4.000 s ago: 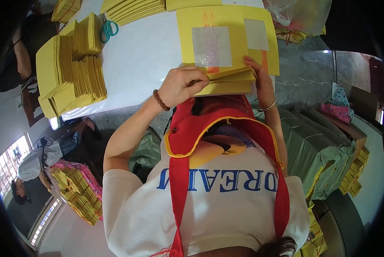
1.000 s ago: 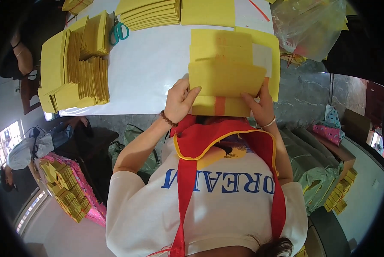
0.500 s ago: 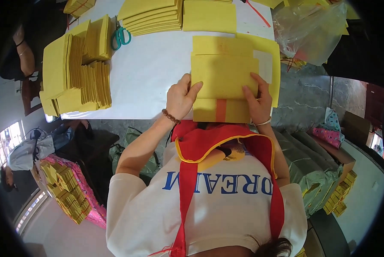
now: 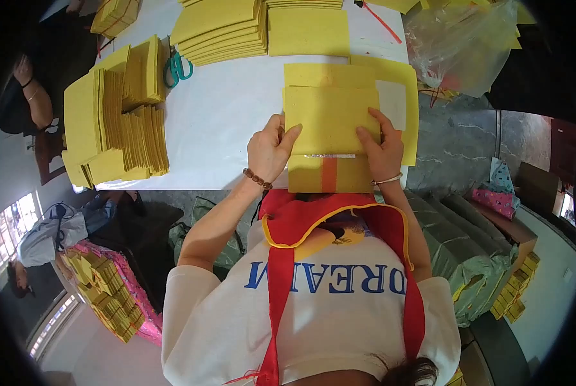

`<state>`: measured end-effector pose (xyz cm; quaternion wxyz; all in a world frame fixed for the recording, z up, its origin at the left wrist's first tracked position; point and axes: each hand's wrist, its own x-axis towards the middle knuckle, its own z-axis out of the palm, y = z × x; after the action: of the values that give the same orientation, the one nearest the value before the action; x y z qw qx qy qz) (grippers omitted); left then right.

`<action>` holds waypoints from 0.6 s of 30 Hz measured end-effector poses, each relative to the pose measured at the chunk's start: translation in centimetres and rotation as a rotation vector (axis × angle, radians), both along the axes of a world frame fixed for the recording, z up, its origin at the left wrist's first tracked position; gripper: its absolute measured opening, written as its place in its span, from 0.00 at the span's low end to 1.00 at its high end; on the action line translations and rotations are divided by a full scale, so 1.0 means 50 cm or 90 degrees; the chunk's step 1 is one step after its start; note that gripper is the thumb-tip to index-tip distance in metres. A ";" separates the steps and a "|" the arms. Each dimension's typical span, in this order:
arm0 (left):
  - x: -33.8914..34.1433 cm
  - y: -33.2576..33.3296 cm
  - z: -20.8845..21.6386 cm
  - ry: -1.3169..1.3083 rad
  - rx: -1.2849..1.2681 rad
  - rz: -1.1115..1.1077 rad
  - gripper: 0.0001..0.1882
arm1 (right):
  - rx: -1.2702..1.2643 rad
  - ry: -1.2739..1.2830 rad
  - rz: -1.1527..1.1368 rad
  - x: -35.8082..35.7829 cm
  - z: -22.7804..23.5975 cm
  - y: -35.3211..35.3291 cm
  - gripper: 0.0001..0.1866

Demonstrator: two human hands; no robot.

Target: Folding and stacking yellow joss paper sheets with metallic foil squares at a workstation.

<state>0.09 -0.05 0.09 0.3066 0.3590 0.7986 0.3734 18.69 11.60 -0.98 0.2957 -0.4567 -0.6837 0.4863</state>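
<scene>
Between my two hands is a yellow paper packet (image 4: pixel 330 119), held flat near the table's front edge. My left hand (image 4: pixel 270 149) grips its left edge, thumb on top and fingers curled at the side. At the right edge my right hand (image 4: pixel 384 149) is closed on it, thumb and fingertips on the upper face. Under the packet lies another yellow paper piece (image 4: pixel 307 175) with an orange-red stripe (image 4: pixel 328 175); it reaches over the table edge. A thin pale, speckled strip shows between the two. A larger yellow sheet (image 4: pixel 411 109) with a whitish patch (image 4: pixel 391 103) lies beneath.
Stacks of folded yellow paper (image 4: pixel 85 112) stand at the left of the white table (image 4: pixel 204 128), near teal-handled scissors (image 4: pixel 177 69). More yellow stacks (image 4: pixel 220 29) lie at the back. A clear plastic bag (image 4: pixel 465 51) sits at the right. Another person's arm (image 4: pixel 37 103) shows far left.
The picture has shifted slightly, so the table sits a little lower. The packet's near edge now shows a pale strip below it. Both hands keep their grip.
</scene>
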 end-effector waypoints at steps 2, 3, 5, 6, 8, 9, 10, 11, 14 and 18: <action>0.000 0.000 -0.001 -0.016 -0.006 0.004 0.13 | 0.045 -0.017 -0.004 0.000 -0.001 -0.003 0.21; 0.001 -0.001 -0.005 -0.021 0.011 0.014 0.13 | 0.045 -0.017 -0.003 -0.002 -0.002 -0.003 0.21; 0.000 0.000 -0.001 -0.027 0.028 0.022 0.12 | 0.031 0.021 -0.014 -0.004 -0.004 -0.004 0.21; -0.001 -0.002 0.006 -0.048 0.022 0.040 0.12 | 0.031 0.021 -0.015 -0.004 -0.003 -0.003 0.21; -0.001 -0.002 0.017 -0.070 0.015 0.056 0.12 | 0.016 -0.014 -0.013 -0.002 -0.002 -0.002 0.21; 0.000 -0.002 0.020 0.025 0.086 0.068 0.11 | 0.016 -0.014 -0.015 -0.003 -0.002 -0.001 0.21; 0.002 -0.002 0.029 0.120 0.156 0.078 0.11 | 0.010 -0.011 -0.015 -0.003 -0.002 -0.002 0.21; 0.000 -0.005 0.042 0.259 0.191 0.000 0.12 | 0.003 -0.008 -0.016 -0.003 -0.002 -0.002 0.20; 0.012 0.020 0.079 0.393 0.298 -0.230 0.14 | 0.124 -0.045 -0.010 -0.005 -0.009 0.001 0.20; 0.052 0.056 0.070 0.433 0.208 -0.348 0.27 | 0.046 -0.037 -0.021 -0.009 -0.001 -0.004 0.20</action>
<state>2.67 2.78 3.58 0.0540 0.7017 0.6607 0.2612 18.21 11.38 -1.02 0.3001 -0.4705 -0.7017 0.4429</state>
